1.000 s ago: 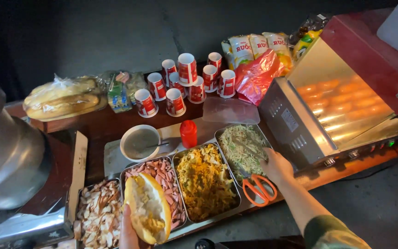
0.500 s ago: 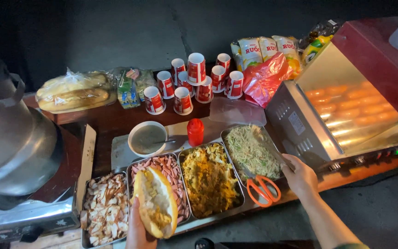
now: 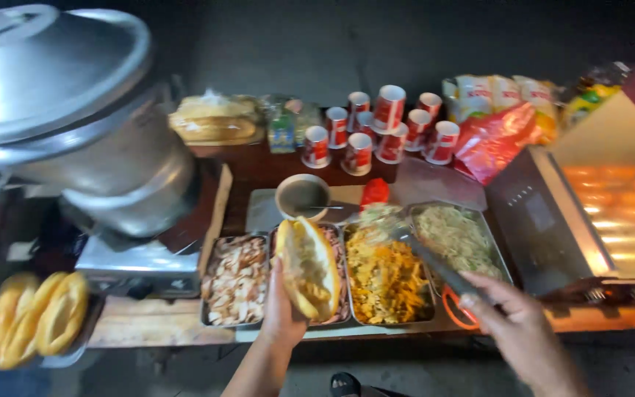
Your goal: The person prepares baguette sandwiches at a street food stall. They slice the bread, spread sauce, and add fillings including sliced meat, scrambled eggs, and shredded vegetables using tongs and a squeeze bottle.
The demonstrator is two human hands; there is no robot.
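My left hand holds a split bread roll with yellow filling, above the tray of pink ham. My right hand grips long metal tongs. Their tips hold a tuft of pale shredded vegetable over the tray of yellow filling. To the right is the tray of shredded vegetable, to the left the tray of sliced meat.
A big lidded metal pot stands at left on a burner, with bread loaves below it. Behind the trays are a sauce bowl, a red bottle and paper cups. Orange scissors lie by a lit warming cabinet.
My right hand has taken up the tongs and lifted shredded vegetable leftward towards the roll. The view has swung left, bringing the pot and loaves in.
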